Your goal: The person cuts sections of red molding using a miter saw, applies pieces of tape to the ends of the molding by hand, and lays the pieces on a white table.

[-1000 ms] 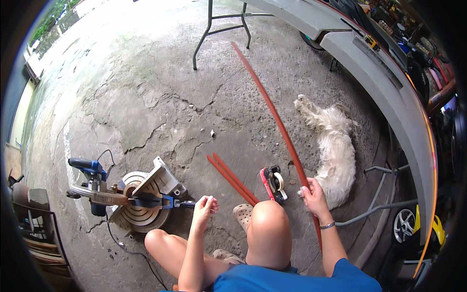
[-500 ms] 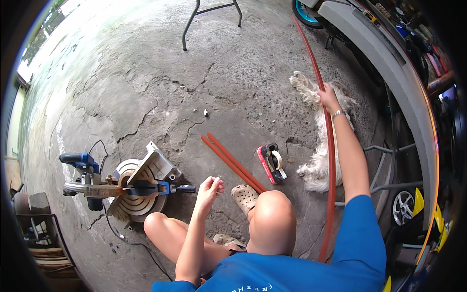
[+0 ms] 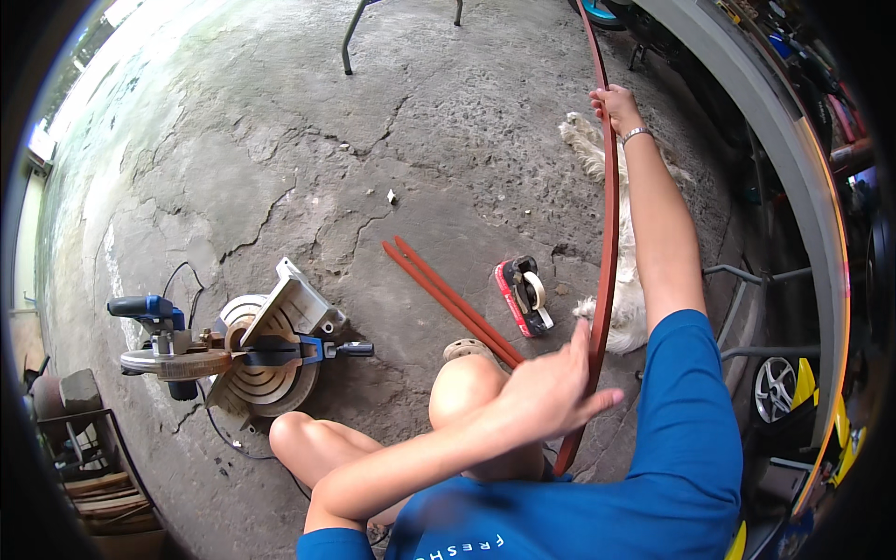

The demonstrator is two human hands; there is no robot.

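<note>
A long red-brown strip (image 3: pixel 609 215), probably wood, runs from the top right down to my lap. My right hand (image 3: pixel 616 110) is closed round its upper part, arm stretched far forward. Lower down, my left hand (image 3: pixel 551 387) reaches across my knees, with thumb and fingers apart. It overlaps the strip's lower part; whether it touches, I cannot tell. Two shorter red-brown strips (image 3: pixel 453 303) lie side by side on the floor, partly hidden by my leg and left hand. Beside them sits a red and black box-like item (image 3: pixel 513 301) with a pale roll of tape (image 3: pixel 536 291) on it.
A blue and black mitre saw (image 3: pixel 266 347) stands on the cracked concrete at left, its cable trailing toward me. A white furry dog (image 3: pixel 627 313) lies behind the strip. Metal table legs (image 3: pixel 353 37) stand ahead; a grey frame (image 3: pixel 742 273) and wheel (image 3: pixel 775 389) are at right.
My left hand has swung right from beside the saw to the long strip, its fingers spreading. My right hand has moved farther forward with the strip, whose lower end has shifted left.
</note>
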